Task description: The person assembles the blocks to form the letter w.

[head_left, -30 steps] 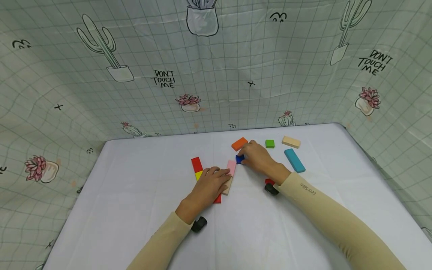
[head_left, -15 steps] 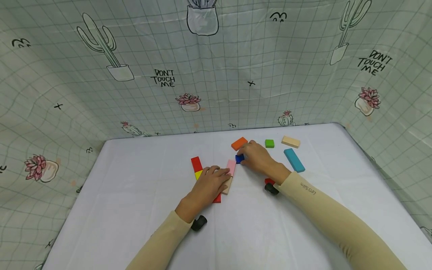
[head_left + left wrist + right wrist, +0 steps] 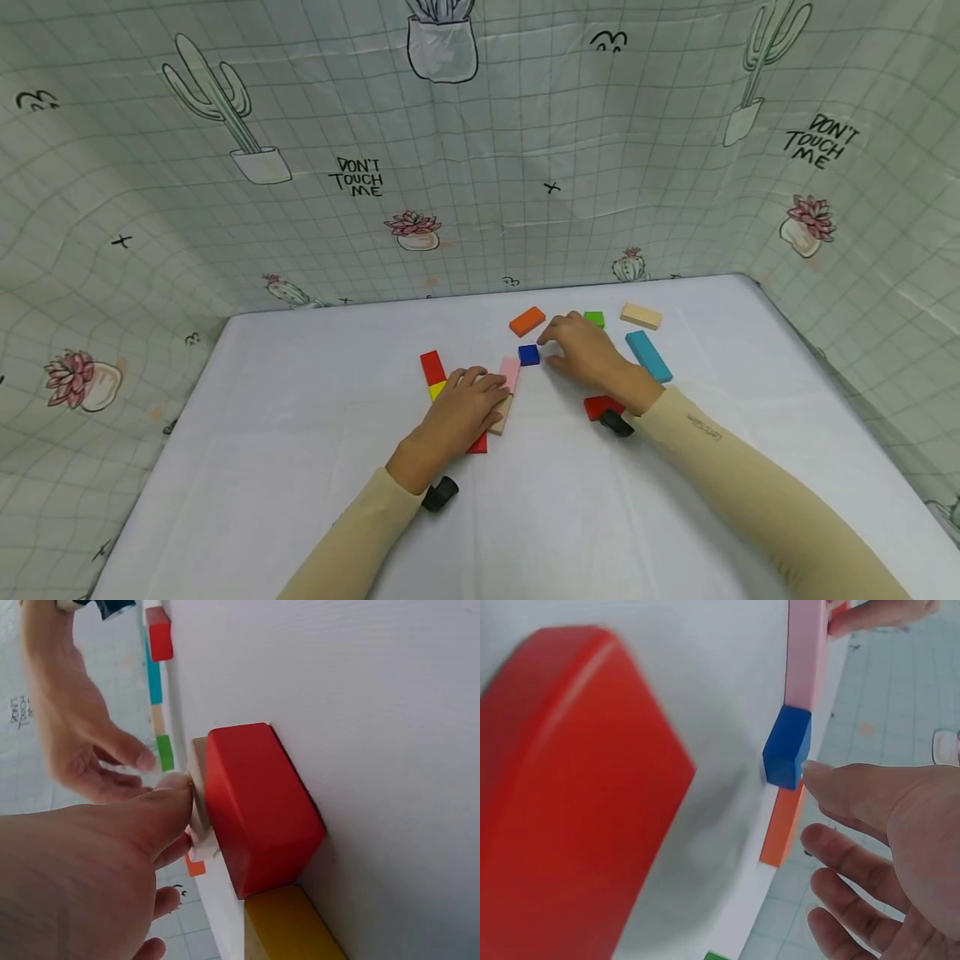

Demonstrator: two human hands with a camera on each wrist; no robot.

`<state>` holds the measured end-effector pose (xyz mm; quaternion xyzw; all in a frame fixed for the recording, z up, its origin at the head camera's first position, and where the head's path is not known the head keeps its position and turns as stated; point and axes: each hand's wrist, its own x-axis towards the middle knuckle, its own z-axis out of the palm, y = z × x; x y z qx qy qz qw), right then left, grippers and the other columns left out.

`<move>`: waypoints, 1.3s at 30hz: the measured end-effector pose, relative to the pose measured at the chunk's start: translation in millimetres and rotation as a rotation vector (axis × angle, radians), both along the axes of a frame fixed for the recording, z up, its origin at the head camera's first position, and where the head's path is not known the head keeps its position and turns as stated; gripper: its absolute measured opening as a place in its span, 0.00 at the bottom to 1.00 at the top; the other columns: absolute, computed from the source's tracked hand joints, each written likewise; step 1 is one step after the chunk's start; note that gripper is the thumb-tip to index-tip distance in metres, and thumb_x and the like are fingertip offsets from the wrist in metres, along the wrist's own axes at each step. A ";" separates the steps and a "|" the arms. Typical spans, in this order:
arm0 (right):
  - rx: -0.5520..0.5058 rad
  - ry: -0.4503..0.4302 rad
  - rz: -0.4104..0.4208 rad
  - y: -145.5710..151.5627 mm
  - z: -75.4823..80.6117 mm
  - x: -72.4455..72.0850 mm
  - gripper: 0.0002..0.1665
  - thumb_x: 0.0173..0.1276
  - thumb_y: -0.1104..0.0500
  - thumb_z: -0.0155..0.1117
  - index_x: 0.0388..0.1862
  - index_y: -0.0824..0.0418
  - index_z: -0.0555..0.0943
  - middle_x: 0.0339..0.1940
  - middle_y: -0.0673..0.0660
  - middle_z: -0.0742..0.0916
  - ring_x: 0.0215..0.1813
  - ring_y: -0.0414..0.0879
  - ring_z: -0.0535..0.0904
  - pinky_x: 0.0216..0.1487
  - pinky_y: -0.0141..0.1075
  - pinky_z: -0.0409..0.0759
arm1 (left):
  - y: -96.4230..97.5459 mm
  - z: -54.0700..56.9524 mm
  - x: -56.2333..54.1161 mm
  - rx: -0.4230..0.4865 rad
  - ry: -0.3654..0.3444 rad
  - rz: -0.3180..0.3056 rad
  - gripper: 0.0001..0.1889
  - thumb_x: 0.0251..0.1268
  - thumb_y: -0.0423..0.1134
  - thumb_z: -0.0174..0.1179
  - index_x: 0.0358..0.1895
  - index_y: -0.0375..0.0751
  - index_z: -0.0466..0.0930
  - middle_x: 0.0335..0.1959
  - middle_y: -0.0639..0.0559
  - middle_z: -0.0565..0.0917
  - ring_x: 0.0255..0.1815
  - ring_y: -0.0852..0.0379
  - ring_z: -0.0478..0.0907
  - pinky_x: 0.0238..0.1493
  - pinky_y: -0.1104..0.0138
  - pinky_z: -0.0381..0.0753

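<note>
My left hand (image 3: 463, 408) lies over a row of coloured wooden blocks, its thumb touching a plain wood block (image 3: 502, 415) and its fingertips reaching a pink block (image 3: 510, 373). Beside these, a red block (image 3: 259, 810) abuts a yellow block (image 3: 292, 926) in the left wrist view; the hand partly covers this row in the head view. Another red block (image 3: 432, 367) tops the row's far end. A small blue block (image 3: 528, 355) sits near the pink one's far end. Just right of it, my right hand (image 3: 588, 354) hovers with loose, spread fingers holding nothing.
Behind the right hand lie an orange block (image 3: 527, 322), a green block (image 3: 594, 320) and a pale wood block (image 3: 641, 316). A teal block (image 3: 648, 357) is to its right. A red block (image 3: 602, 407) lies under the right wrist. A patterned cloth (image 3: 480, 167) rises behind the table.
My right hand has let go of the blue block and drawn back to the right. The left hand has stayed on the blocks. The head view has shifted slightly.
</note>
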<state>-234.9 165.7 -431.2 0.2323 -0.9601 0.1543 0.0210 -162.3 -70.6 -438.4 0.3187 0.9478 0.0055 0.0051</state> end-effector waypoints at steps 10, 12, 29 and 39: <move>0.000 0.008 -0.054 22.0 0.5 8.3 0.17 0.66 0.65 0.78 0.53 0.64 0.90 0.54 0.63 0.90 0.60 0.60 0.82 0.64 0.54 0.83 | 4.2 0.9 -4.8 0.003 -0.011 -0.003 0.24 0.76 0.49 0.66 0.71 0.50 0.81 0.70 0.52 0.81 0.74 0.48 0.71 0.77 0.52 0.69; -0.003 0.016 -0.066 26.6 0.1 8.8 0.17 0.66 0.66 0.77 0.53 0.65 0.90 0.55 0.63 0.90 0.61 0.62 0.82 0.64 0.55 0.82 | 5.3 1.2 -6.2 0.009 -0.012 -0.002 0.24 0.76 0.48 0.66 0.71 0.49 0.81 0.70 0.52 0.81 0.74 0.48 0.71 0.77 0.52 0.69; -0.037 0.008 -0.135 62.3 -1.1 9.8 0.23 0.65 0.66 0.77 0.59 0.68 0.86 0.59 0.67 0.87 0.60 0.64 0.80 0.62 0.57 0.81 | 16.8 -0.4 -22.2 0.077 -0.034 -0.017 0.25 0.79 0.45 0.62 0.74 0.45 0.77 0.75 0.49 0.77 0.76 0.46 0.70 0.77 0.51 0.69; -0.060 0.012 -0.205 87.2 -2.3 7.4 0.25 0.67 0.67 0.74 0.63 0.71 0.84 0.62 0.70 0.85 0.61 0.67 0.79 0.63 0.60 0.79 | 28.0 -2.1 -35.0 0.059 -0.027 -0.035 0.23 0.79 0.45 0.62 0.72 0.46 0.80 0.75 0.50 0.76 0.75 0.46 0.71 0.77 0.52 0.69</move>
